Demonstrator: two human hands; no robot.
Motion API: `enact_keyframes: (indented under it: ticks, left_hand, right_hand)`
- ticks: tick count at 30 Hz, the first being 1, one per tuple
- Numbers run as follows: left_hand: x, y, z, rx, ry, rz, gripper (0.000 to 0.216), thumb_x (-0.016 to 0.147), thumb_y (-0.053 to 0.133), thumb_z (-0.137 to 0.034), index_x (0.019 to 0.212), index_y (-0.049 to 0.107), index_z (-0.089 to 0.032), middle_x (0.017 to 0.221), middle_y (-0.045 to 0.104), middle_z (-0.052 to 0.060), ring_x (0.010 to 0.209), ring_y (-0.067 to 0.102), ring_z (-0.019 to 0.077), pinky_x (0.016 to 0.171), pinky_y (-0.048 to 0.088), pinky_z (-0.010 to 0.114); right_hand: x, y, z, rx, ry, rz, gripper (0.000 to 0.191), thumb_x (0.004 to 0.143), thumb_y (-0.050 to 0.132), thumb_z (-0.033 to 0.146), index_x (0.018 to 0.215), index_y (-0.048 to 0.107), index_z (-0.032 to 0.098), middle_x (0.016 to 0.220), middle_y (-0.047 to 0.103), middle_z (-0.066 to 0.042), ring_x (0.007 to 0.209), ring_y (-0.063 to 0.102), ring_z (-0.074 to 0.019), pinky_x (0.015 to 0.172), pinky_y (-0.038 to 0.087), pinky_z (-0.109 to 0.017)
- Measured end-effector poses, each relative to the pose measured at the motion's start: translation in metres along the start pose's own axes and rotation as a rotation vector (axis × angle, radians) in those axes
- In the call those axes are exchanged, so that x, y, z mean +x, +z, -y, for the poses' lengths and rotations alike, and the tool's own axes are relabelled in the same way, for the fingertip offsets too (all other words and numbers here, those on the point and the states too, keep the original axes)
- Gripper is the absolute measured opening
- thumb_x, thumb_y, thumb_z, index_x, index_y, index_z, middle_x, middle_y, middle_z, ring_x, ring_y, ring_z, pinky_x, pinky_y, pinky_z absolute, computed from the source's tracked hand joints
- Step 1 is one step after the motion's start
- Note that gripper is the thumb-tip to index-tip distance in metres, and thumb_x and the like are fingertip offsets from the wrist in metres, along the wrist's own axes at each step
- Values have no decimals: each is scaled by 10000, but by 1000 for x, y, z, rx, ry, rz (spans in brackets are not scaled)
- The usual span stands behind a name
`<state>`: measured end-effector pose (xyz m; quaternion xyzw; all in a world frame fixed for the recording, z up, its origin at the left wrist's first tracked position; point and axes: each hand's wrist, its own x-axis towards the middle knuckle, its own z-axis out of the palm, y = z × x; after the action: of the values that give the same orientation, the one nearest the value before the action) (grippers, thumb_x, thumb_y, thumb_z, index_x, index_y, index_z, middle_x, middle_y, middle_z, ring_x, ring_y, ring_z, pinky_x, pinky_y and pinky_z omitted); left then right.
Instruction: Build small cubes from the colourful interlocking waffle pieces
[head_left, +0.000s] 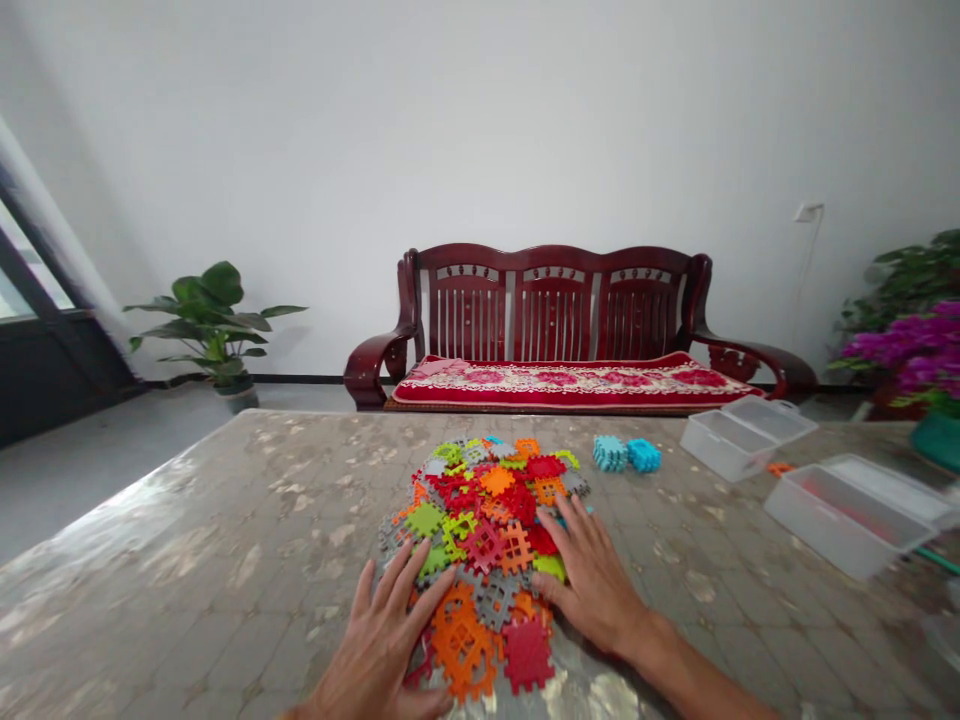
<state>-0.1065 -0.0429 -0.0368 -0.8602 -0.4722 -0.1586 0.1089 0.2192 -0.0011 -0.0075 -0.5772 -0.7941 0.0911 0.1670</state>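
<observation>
A heap of flat plastic interlocking tiles (486, 543) with notched edges lies on the table in front of me, in red, orange, green and grey. My left hand (386, 625) rests at the near left side of the heap, fingers spread, the fingertips over its edge tiles. On the right side, my right hand (589, 570) lies with fingers stretched out against the heap's edge, near a lime tile (550, 568). Neither hand grips a tile. Two small stacks, one pale turquoise (610, 453) and one bright blue (643, 455), stand apart beyond my right hand.
Two clear plastic boxes with open lids, the farther box (724, 445) and the nearer box (847, 515), stand at the right. The table (187, 560) has a patterned cover. Behind it are a wooden bench (555, 315) and a potted plant (217, 325).
</observation>
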Motion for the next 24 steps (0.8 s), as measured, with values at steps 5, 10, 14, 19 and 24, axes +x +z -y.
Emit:
enact_keyframes:
  ticks: [5,10,14,19,24]
  left_hand:
    - [23,-4,10,72,25,-60,827,779,645,-562,1530,354,-374,1592,376,105,1420,372,361,1163,237,613]
    - [31,-10,23,90,29,-88,746,823,615,-535,1514,381,-378,1571,411,94,1433,356,335,1195,172,594]
    - [36,-20,-8,37,145,-25,867,780,621,-644,1545,310,-380,1619,332,94,1468,287,372,1196,62,650]
    - [53,-17,-68,-112,351,180,960,728,571,-790,1549,275,-393,1651,260,90,1487,247,389,1179,67,699]
    - [77,-11,-84,-172,350,184,677,886,511,-621,1503,373,-382,1640,294,56,1507,217,336,1194,94,681]
  right_hand:
    - [21,-3,18,16,30,18,696,890,574,539,1501,443,232,1615,316,-126,1500,225,-346,1205,202,-565]
    - [35,9,26,37,1,-122,606,874,616,492,1415,556,227,1555,426,-120,1451,324,-352,1190,241,-553]
    - [46,19,24,120,-14,-245,520,901,575,490,1342,619,219,1476,523,-121,1400,404,-333,1171,289,-533]
    - [63,20,-4,367,38,-452,438,981,385,450,1192,692,221,1314,646,-93,1267,538,-237,1126,377,-445]
    - [79,24,-44,366,214,-586,498,949,331,444,1194,680,187,1301,643,-120,1281,522,-255,1134,355,-486]
